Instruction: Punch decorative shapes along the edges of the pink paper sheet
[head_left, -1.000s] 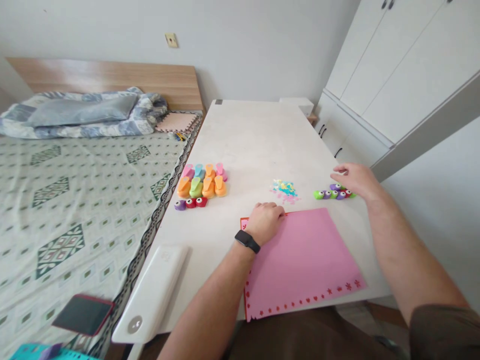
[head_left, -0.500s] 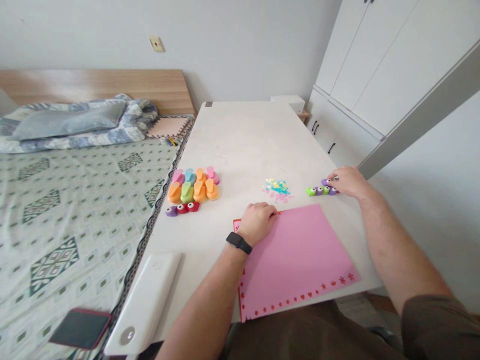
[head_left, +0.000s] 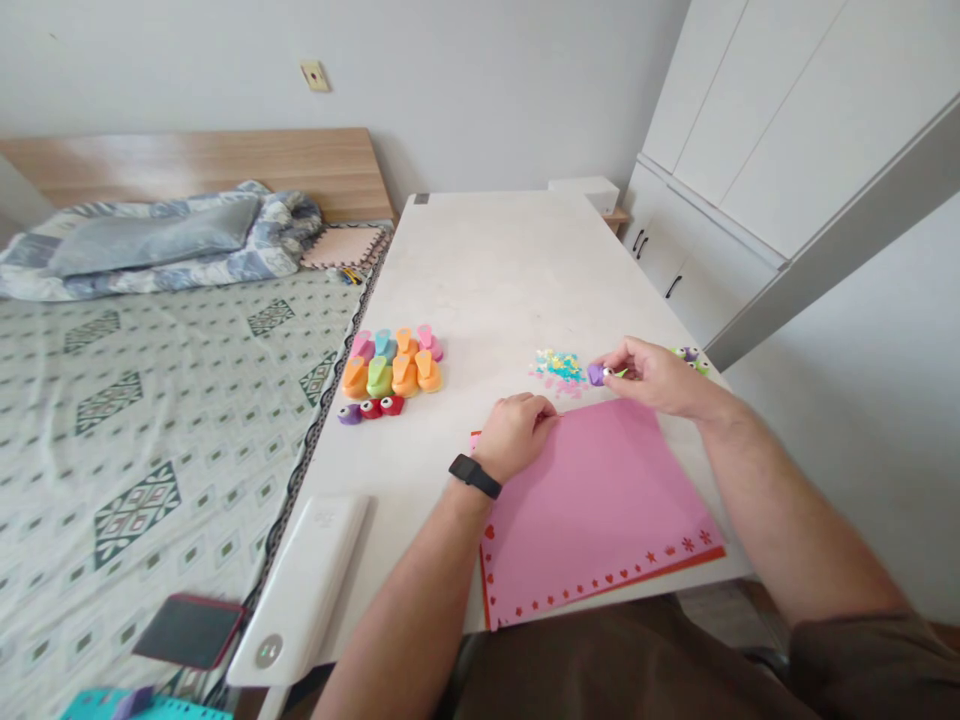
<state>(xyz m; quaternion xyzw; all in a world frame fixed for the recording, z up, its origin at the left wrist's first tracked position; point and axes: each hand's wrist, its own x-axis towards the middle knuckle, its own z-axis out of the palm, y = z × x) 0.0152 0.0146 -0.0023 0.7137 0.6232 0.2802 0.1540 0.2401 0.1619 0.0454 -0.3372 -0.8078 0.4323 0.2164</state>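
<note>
A sheet of pink paper [head_left: 600, 490], with punched shapes along its near and left edges, lies over a red sheet [head_left: 679, 567]. My left hand [head_left: 517, 432] has its fingers curled at the far left edge of the pink paper, gripping it. Between the fingers of my right hand [head_left: 652, 378] is a purple paper punch [head_left: 596, 374], just beyond the paper's far edge. Left of that punch lies a pile of small paper cutouts [head_left: 559, 368] in yellow, blue and pink. More green and purple punches [head_left: 691, 358] show partly behind my right hand.
On the left stand rows of larger lever punches [head_left: 380, 375] with small purple and red punches [head_left: 370, 408] before them. A long white device [head_left: 307, 580] lies at the table's left edge. The bed [head_left: 187, 400] adjoins, with a dark tablet [head_left: 187, 630] on it.
My right hand has lifted the purple punch from the group at the right and moved it left, toward the cutouts. My left hand stays on the paper. The view has shifted slightly.
</note>
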